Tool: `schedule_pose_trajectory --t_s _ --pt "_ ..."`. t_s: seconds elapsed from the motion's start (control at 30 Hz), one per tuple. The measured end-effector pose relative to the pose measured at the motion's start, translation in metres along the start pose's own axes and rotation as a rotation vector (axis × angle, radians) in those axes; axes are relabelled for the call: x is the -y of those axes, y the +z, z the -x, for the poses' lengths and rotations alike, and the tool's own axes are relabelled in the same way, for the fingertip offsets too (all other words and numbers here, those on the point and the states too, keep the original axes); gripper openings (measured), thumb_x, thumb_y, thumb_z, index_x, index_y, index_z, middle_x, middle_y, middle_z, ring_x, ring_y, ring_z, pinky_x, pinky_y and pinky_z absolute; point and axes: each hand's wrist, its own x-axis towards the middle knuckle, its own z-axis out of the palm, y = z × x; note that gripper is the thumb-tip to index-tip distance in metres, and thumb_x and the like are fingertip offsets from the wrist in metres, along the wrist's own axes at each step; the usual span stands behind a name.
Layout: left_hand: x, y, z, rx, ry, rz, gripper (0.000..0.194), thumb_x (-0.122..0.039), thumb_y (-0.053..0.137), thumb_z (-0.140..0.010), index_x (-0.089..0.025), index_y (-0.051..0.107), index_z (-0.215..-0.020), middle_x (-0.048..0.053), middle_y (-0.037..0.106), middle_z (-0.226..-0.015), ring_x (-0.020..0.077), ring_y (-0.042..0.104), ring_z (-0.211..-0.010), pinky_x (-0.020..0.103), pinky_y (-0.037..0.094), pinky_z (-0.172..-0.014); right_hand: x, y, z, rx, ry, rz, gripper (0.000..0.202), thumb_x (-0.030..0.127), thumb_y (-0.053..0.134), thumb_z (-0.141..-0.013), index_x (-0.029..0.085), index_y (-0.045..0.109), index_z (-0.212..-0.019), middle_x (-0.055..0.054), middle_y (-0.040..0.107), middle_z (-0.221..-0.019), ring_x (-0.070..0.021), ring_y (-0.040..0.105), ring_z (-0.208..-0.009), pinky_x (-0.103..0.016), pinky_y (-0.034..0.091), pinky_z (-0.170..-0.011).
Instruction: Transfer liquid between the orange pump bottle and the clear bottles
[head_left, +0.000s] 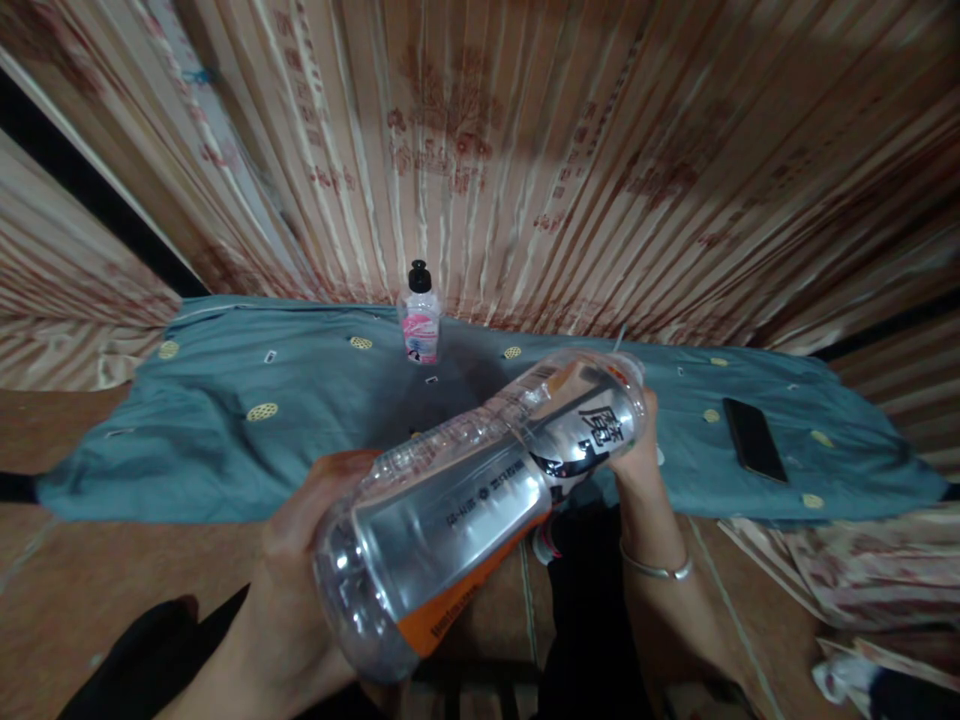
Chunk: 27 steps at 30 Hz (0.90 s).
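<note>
A large clear plastic bottle (457, 500) with a silver and orange label lies tilted across the middle of the view, its base toward me and its top pointing up and right. My left hand (300, 550) is wrapped round the side near the base. At the far end, my right hand (641, 450) grips the bottle by its top; most of those fingers are hidden behind it. Beyond the bottle, a small pink-labelled bottle (421, 328) with a black cap stands upright on the blue-green cloth (210, 400).
A black phone (754, 440) lies on the cloth at the right. A pleated, patterned curtain (480, 150) hangs behind the cloth-covered surface. Brown floor tiles (720, 600) show below, with dark-clad legs (592, 600) under the bottle.
</note>
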Motion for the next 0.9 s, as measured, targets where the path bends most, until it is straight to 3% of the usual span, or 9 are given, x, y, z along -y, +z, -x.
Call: schedule_pose_trajectory --t_s 0.13,0.27,0.47,0.57,0.73,0.9 --pt "0.0 0.001 0.001 -0.031 -0.074 0.003 0.013 -0.034 0.081 -0.05 -0.032 0.07 -0.045 -0.003 0.068 -0.046 0.017 0.062 -0.039 0.025 0.056 -0.037 0.002 0.0 -0.001 0.0 0.027 -0.007 0.022 0.044 0.06 -0.098 0.027 0.073 -0.098 -0.005 0.077 -0.083 -0.0279 0.075 -0.08 -0.04 0.061 -0.076" --pt "-0.002 0.002 0.002 -0.037 -0.044 -0.011 0.014 -0.035 0.082 -0.05 -0.033 0.069 -0.046 -0.002 0.068 -0.046 0.0178 0.061 -0.037 0.027 0.056 -0.036 0.005 -0.001 -0.002 -0.003 0.06 -0.036 0.025 0.049 0.063 -0.096 0.027 0.074 -0.099 -0.006 0.079 -0.085 -0.0297 0.076 -0.084 -0.042 0.061 -0.081" --pt "0.006 -0.012 0.001 0.012 -0.107 0.005 0.014 -0.036 0.085 -0.061 -0.032 0.073 -0.054 -0.002 0.076 -0.059 0.0202 0.072 -0.051 0.027 0.063 -0.046 0.007 -0.002 -0.002 -0.002 0.048 -0.037 0.027 0.051 0.061 -0.097 0.027 0.073 -0.098 -0.006 0.08 -0.088 -0.0283 0.075 -0.082 -0.041 0.062 -0.08" --pt "0.007 -0.014 0.0 0.02 -0.126 0.014 0.016 -0.038 0.086 -0.061 -0.032 0.072 -0.056 -0.001 0.075 -0.058 0.02 0.07 -0.048 0.027 0.063 -0.045 0.004 -0.001 -0.001 0.003 0.046 -0.024 0.03 0.053 0.057 -0.099 0.027 0.073 -0.099 -0.006 0.08 -0.087 -0.0278 0.075 -0.079 -0.041 0.061 -0.075" --pt "0.003 -0.005 0.002 -0.016 -0.047 -0.005 0.021 -0.036 0.087 -0.055 -0.031 0.067 -0.051 -0.002 0.071 -0.051 0.0179 0.065 -0.041 0.026 0.059 -0.04 0.001 0.0 0.0 -0.001 0.022 -0.025 0.032 0.053 0.057 -0.099 0.026 0.074 -0.103 -0.007 0.081 -0.089 -0.0283 0.076 -0.081 -0.041 0.06 -0.074" --pt "0.003 -0.005 0.001 0.015 -0.043 -0.009 0.019 -0.038 0.083 -0.063 -0.031 0.069 -0.052 -0.001 0.069 -0.05 0.019 0.065 -0.041 0.027 0.059 -0.038 0.004 -0.001 -0.001 -0.001 0.03 -0.032 0.03 0.051 0.057 -0.099 0.027 0.074 -0.1 -0.006 0.079 -0.087 -0.0284 0.075 -0.079 -0.041 0.061 -0.074"
